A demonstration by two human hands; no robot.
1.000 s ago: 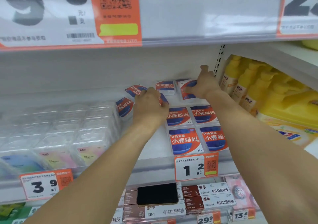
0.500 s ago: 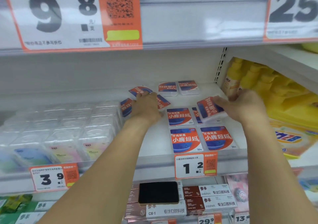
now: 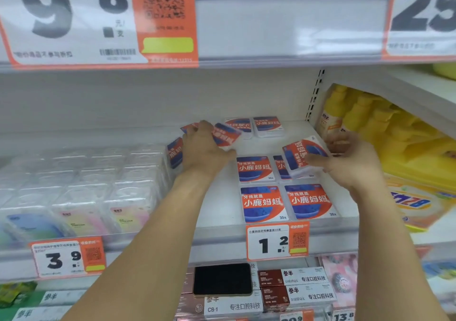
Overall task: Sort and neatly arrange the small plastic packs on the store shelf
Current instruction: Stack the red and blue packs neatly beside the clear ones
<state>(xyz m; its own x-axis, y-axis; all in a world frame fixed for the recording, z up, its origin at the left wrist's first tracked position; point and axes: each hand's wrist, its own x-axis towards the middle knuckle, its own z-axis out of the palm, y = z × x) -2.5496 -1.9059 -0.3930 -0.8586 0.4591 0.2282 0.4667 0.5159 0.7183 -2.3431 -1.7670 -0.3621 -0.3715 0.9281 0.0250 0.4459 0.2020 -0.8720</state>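
Small red-and-blue plastic packs lie on the white shelf (image 3: 222, 212). Two front packs (image 3: 262, 203) sit side by side at the shelf edge, with another pack (image 3: 255, 169) behind them and two more (image 3: 267, 125) at the back. My right hand (image 3: 350, 165) holds one tilted pack (image 3: 302, 155) above the right column, its label turned sideways. My left hand (image 3: 204, 148) rests on a loose cluster of crooked packs (image 3: 225, 135), one of which (image 3: 175, 154) stands on edge by the clear boxes.
Clear plastic boxes (image 3: 81, 185) fill the shelf's left part. Yellow bottles (image 3: 365, 118) and a yellow package (image 3: 419, 197) stand to the right behind a slotted upright. Price tags (image 3: 277, 240) hang on the shelf edge. A black phone (image 3: 222, 280) lies on boxes on the shelf below.
My right hand came forward from the shelf's back right with one pack and now holds it tilted over the right column. My left hand stayed on the crooked packs.
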